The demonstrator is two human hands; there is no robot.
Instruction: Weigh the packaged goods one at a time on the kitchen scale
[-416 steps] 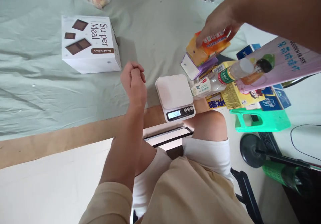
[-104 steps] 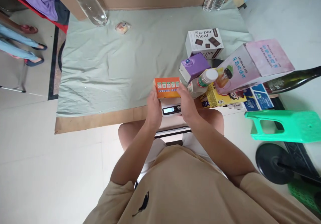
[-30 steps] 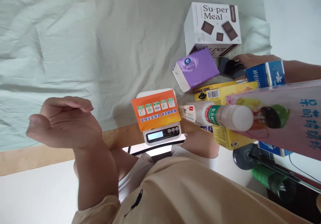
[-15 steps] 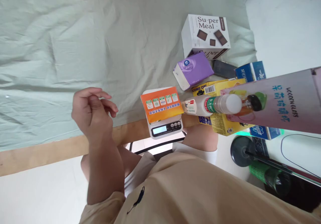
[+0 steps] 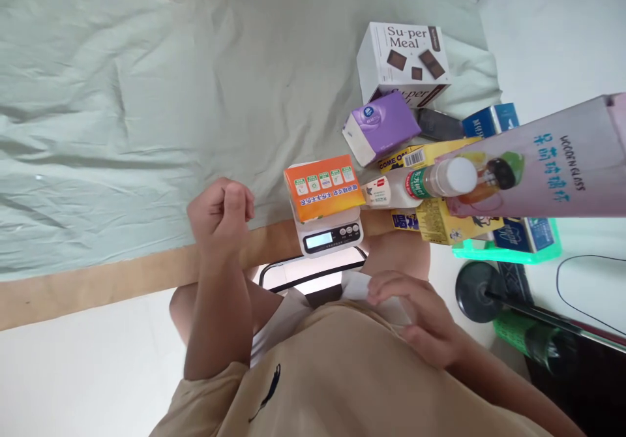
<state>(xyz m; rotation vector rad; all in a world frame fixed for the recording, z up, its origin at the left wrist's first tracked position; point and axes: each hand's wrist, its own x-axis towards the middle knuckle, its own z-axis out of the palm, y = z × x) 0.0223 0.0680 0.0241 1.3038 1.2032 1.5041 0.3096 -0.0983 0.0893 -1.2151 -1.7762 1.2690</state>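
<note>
**Orange box seated on the scale; both hands withdrawn from it**

Status. The orange box lies flat on the platform of the white kitchen scale, which stands at the near edge of the pale green sheet. The display is lit; its reading is too small to make out. Judged from this layout, the placing step is complete. Reading the weight and lifting the box off remain, and no other item is on the scale.

Hands. The left hand is raised just left of the scale, its grip curled into a loose fist, holding nothing and clear of the box. The right hand rests on the white shorts at the lap, fingers spread and relaxed, holding nothing.

Materials and shapes. The orange box is a thin printed carton, rectangular, with a row of small icons. The scale is smooth moulded plastic with rounded corners. The sheet is soft, creased fabric laid over a brown board.

Surroundings. To the right of the scale, a clear plastic bottle with a white cap lies on its side, over a yellow carton. Beyond them sit a purple tissue pack and a white Su-per Meal box. A long pink carton lies across the pile.
</note>
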